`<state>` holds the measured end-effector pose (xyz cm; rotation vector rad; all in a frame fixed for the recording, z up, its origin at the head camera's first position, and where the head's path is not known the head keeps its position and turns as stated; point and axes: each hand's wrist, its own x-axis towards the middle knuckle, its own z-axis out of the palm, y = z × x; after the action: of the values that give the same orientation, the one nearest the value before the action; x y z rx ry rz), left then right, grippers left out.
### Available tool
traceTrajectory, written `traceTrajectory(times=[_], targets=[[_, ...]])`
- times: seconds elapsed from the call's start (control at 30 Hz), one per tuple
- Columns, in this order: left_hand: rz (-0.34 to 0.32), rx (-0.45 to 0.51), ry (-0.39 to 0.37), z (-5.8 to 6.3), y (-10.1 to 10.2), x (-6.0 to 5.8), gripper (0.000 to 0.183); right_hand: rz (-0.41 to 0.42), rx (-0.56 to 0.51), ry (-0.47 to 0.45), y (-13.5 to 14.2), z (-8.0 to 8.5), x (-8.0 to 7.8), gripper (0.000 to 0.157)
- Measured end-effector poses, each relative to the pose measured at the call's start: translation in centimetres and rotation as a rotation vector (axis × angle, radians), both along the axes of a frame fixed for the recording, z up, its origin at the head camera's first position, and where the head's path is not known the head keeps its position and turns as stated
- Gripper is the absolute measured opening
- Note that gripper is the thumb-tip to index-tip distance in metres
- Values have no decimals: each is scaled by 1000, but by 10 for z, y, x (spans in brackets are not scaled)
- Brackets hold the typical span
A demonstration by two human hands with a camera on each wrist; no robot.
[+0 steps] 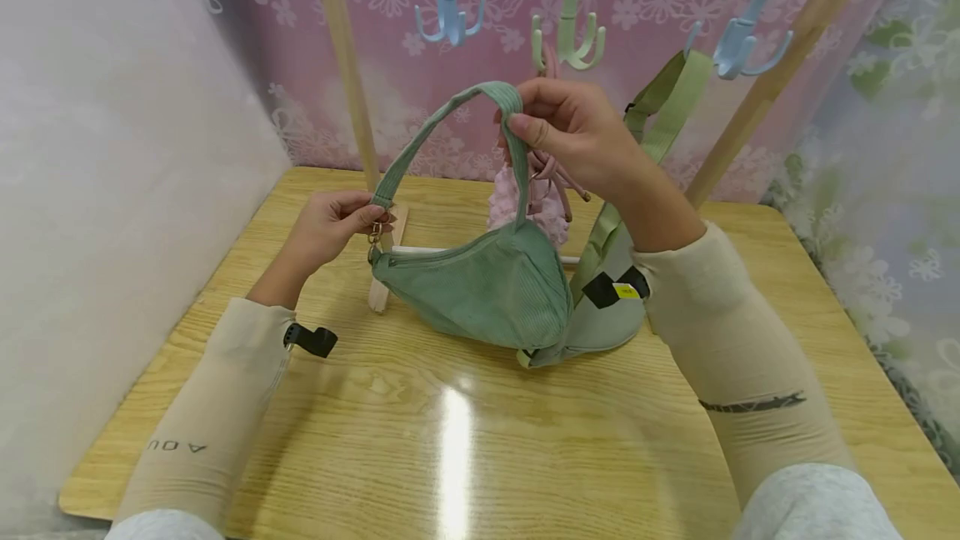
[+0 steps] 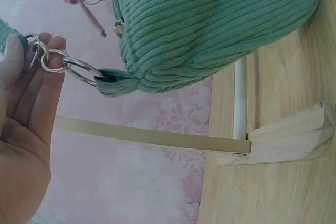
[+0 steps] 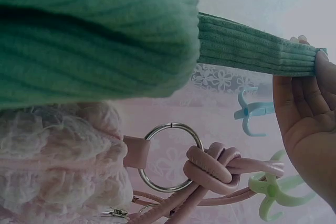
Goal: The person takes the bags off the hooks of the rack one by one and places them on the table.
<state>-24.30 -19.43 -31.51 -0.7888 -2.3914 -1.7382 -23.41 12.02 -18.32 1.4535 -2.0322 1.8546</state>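
Note:
A green corduroy shoulder bag (image 1: 480, 290) hangs by its strap between both hands, over the wooden table. My right hand (image 1: 577, 132) pinches the strap (image 1: 450, 111) near its top, thumb in front and fingers behind. With thumb and fingers my left hand (image 1: 330, 227) holds the strap's lower left end, just above the metal rings (image 1: 377, 233). In the left wrist view the gold-toned rings (image 2: 55, 61) link the strap to a fabric loop at the bag's end. The right wrist view has the ribbed strap (image 3: 257, 45) stretched from the bag to the right fingers.
Behind hangs a pink ruffled bag (image 1: 551, 219) on a green hook (image 1: 573, 32). A grey-green bag (image 1: 600, 327) hangs by its wide strap (image 1: 675, 115) from the right blue hook (image 1: 742, 44). Another blue hook (image 1: 450, 19) is at left. Wooden poles (image 1: 347, 57) stand at both sides.

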Motion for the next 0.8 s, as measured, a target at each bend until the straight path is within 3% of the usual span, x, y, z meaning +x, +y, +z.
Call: traceTrajectory(times=[0.27, 0.4, 0.6, 0.8], targets=[[35, 32, 20, 7, 0, 3, 26, -47, 2, -23, 7, 0, 0, 15], [33, 133, 47, 15, -1, 5, 25, -83, -1, -29, 10, 0, 0, 15], [55, 266, 98, 26, -7, 7, 26, -71, 2, -98, 15, -1, -1, 18], [90, 334, 125, 32, -15, 10, 23, -41, 11, -154, 17, -5, -1, 21]])
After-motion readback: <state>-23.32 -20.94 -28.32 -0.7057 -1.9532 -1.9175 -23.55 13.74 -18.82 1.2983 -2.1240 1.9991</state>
